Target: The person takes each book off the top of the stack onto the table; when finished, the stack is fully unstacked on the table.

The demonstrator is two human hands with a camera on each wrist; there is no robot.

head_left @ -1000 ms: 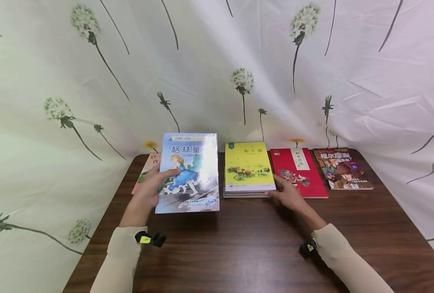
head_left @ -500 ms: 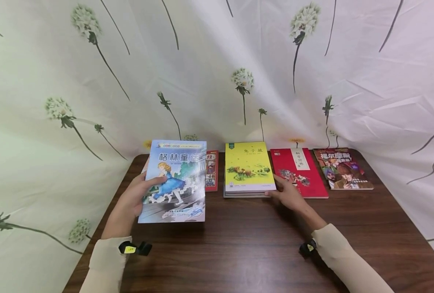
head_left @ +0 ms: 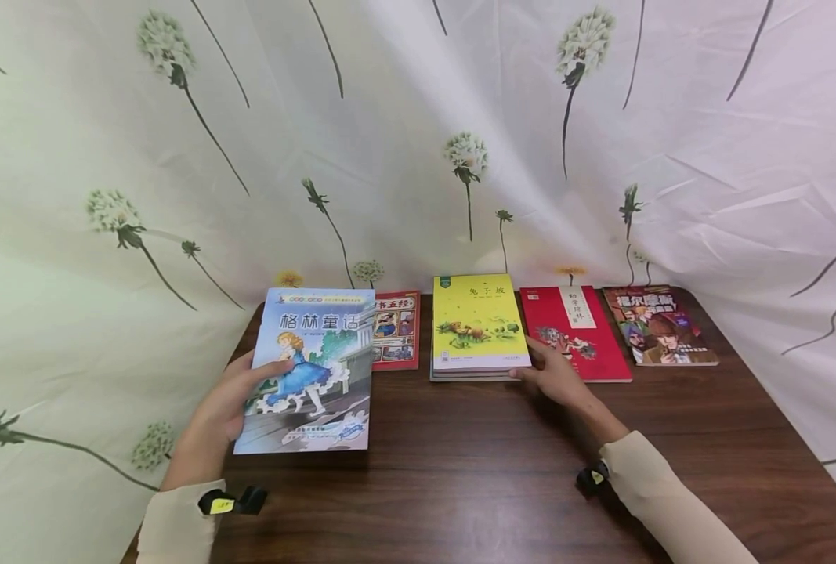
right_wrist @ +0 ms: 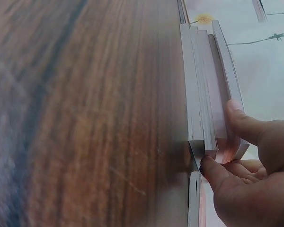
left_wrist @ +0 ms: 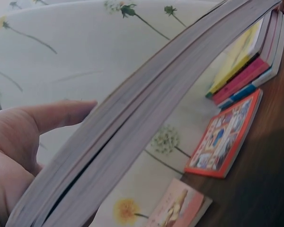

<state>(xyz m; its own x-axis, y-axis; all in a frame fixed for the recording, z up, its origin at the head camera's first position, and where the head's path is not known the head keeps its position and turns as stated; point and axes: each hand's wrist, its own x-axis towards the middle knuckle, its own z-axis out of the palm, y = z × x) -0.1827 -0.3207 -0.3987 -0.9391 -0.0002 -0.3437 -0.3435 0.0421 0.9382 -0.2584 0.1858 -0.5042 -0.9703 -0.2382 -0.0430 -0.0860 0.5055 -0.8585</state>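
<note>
My left hand [head_left: 223,399] grips a blue-covered book [head_left: 312,392] by its left edge, thumb on the cover, raised above the left side of the table. In the left wrist view the pages of the held book [left_wrist: 118,118] show edge-on, split by a dark gap; its fingers underneath are hidden. My right hand [head_left: 555,380] holds the front right corner of a stack topped by a yellow book [head_left: 477,321]. The right wrist view shows the thumb [right_wrist: 241,118] against the top book's edge and the other fingers bent at the corner of the stack [right_wrist: 196,85].
A red comic-style book [head_left: 398,341] lies partly behind the blue one. A pink book [left_wrist: 175,203] shows in the left wrist view. Right of the stack lie a red book [head_left: 604,345] and a detective-cover book [head_left: 664,333]. A dandelion-print cloth [head_left: 389,157] hangs behind the wooden table [head_left: 460,470].
My left hand has carried the blue book left and toward me, uncovering the red comic-style book. The right hand has stayed at the stack.
</note>
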